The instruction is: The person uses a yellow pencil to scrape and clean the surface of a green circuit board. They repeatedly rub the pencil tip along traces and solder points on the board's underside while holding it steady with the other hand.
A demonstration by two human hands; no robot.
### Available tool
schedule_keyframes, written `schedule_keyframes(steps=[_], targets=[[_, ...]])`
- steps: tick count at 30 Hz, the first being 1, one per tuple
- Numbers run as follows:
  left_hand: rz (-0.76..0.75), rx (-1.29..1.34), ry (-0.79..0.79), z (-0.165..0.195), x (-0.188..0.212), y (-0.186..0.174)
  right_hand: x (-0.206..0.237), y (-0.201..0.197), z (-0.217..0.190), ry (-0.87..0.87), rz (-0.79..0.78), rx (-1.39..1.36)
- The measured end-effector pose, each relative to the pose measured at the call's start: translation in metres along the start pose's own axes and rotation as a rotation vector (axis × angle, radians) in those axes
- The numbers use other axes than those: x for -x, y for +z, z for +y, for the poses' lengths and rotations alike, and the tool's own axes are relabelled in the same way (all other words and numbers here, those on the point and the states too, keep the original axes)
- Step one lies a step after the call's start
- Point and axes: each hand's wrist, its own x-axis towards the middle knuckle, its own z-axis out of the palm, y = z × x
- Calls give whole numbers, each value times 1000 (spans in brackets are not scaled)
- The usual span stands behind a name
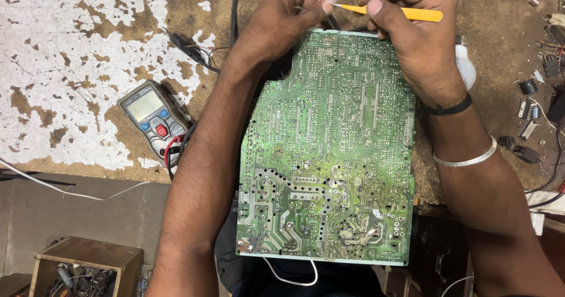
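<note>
The worktop point(88, 50) is brown and rough, with flaking white paint over its left part; on it, tilted toward the person, lies a large green circuit board point(326, 150), rectangular, solder side up, its long axis running from the near edge to the far edge, where both hands meet. Left of the board, past the forearm, there is bare room around a grey multimeter point(154, 119) with red and black leads. The left hand point(276, 23) rests at the board's far edge, fingertips pinched on the tip of the orange tweezers point(388, 11); the right hand point(415, 32) has its grip closed on their slim, smooth shaft, which lies crosswise, tip pointing left. Small dark parts point(532, 105) are scattered at the right.
</note>
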Motion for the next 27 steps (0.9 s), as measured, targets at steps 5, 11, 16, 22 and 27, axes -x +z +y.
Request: schedule_keyframes(steps=[5, 11, 16, 22, 27], targets=[[-31, -31, 66, 16, 41, -15, 16, 18, -33, -43, 4, 18], [29, -15, 54, 102, 68, -53, 17, 33, -126, -27, 29, 68], [62, -107, 65, 79, 98, -107, 4, 97, -126, -91, -15, 174], [80, -179, -4, 61, 97, -130, -18, 124, -113, -101, -38, 172], [97, -171, 71, 56, 63, -126, -39, 111, -101, -117, -78, 179]])
